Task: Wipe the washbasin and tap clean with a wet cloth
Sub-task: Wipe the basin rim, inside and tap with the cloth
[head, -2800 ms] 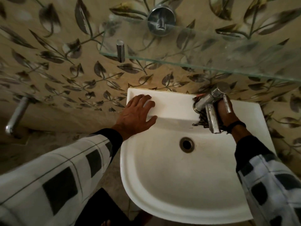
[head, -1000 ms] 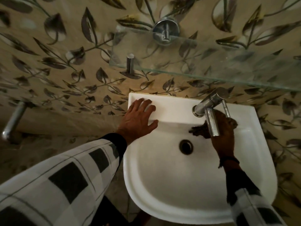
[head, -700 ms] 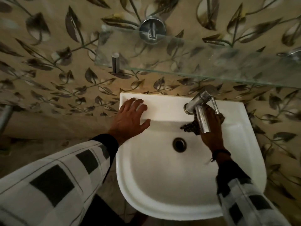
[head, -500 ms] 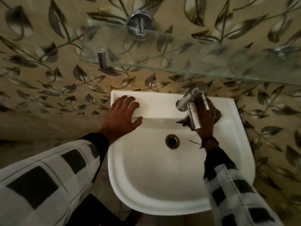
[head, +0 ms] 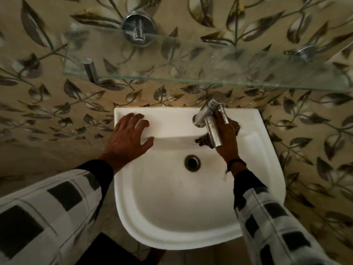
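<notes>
1. One wall (head: pixel 47 111) fills the background, covered in beige tile printed with dark grey leaves on thin stems.
2. One washbasin (head: pixel 172 240), white glazed ceramic, is fixed to that wall. It has a flat, straight back ledge and a deep bowl with a rounded front.
3. One glass shelf (head: pixel 191 73), clear and rectangular with a greenish edge, hangs above the basin.
4. Two sleeves, the left (head: pixel 47 211) and the right (head: pixel 277 222), are white cloth with black squares and dark cuffs.
5. Two hands. The left hand (head: pixel 128 138) lies flat on the left of the back ledge, fingers spread, holding nothing. The right hand (head: pixel 226 136) lies on the right of the ledge under the tap, its fingers stretched towards the wall and pressing the cloth down. Its thumb is hidden behind the spout.
6. One tap (head: pixel 212 123), polished chrome, rises from the right of the ledge. It has a tubular spout angled over the bowl and a slim lever.
7. One cloth (head: pixel 203 140), dark and crumpled, shows on either side of the right hand.
8. Three chrome shelf fittings: two round discs (head: pixel 138 29) (head: pixel 304 51) and one short peg (head: pixel 90 70).
9. One round drain (head: pixel 192 162), a dark hole ringed with metal, sits in the bowl.
10. One thin dark wristband (head: pixel 236 163) circles the right wrist.
</notes>
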Demonstrator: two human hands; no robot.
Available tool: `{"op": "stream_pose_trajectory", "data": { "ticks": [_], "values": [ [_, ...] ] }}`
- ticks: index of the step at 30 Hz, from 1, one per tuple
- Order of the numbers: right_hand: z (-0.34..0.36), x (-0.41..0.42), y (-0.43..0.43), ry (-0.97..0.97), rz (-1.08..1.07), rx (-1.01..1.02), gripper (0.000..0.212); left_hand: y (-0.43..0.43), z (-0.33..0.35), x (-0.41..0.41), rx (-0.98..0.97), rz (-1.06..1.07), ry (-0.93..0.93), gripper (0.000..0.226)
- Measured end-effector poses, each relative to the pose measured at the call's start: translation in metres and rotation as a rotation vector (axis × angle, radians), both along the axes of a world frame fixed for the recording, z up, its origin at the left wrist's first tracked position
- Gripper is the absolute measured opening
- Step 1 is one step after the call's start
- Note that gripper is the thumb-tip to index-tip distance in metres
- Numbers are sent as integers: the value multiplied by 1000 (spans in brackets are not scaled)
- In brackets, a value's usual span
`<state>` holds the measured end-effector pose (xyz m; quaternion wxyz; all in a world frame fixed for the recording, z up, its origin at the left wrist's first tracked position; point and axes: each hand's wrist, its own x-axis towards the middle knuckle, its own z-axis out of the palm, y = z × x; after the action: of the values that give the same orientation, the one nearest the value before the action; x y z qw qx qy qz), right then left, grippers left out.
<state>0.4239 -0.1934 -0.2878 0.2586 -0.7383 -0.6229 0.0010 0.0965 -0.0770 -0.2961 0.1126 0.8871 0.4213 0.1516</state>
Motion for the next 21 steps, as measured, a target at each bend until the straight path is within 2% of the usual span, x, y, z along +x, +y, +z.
{"op": "stream_pose_trajectory", "data": {
  "ticks": [2, 5, 7, 10, 12, 13, 15, 17, 19, 20, 21],
  "values": [
    [0, 20, 7, -85, -92, -25, 47, 0, 0, 0, 7, 5, 3, 57],
    [-9, 39, 19, -257, -357, -192, 53, 3, -2, 1, 15, -3, 1, 56],
    [-19, 26, 20, -182, -467, -166, 53, 3, -4, 0, 24, -6, 9, 55],
    [-18, 4, 6, 50, -238, 85, 44, 3, -4, 0, 19, -2, 14, 54],
    [-13, 7, -2, 125, -113, 184, 40, 3, -3, 0, 14, 0, 11, 54],
    [-8, 8, -4, 158, -122, 214, 38, 2, -3, 0, 14, 1, 8, 54],
    [-4, 5, -6, 236, -309, 352, 33, 2, -2, 0, 14, 2, 2, 54],
    [-6, 0, -7, 455, -583, 729, 26, 3, -2, 0, 9, 4, 3, 54],
    [-5, 0, -16, 886, -774, 1165, 23, 3, -1, 1, 4, 4, 6, 53],
    [-8, -3, -22, 1128, -835, 1302, 23, 2, -1, 1, 2, 5, 9, 53],
    [-13, -7, -30, 1330, -880, 1337, 25, 2, -1, 0, 2, 6, 9, 53]
  ]
}}
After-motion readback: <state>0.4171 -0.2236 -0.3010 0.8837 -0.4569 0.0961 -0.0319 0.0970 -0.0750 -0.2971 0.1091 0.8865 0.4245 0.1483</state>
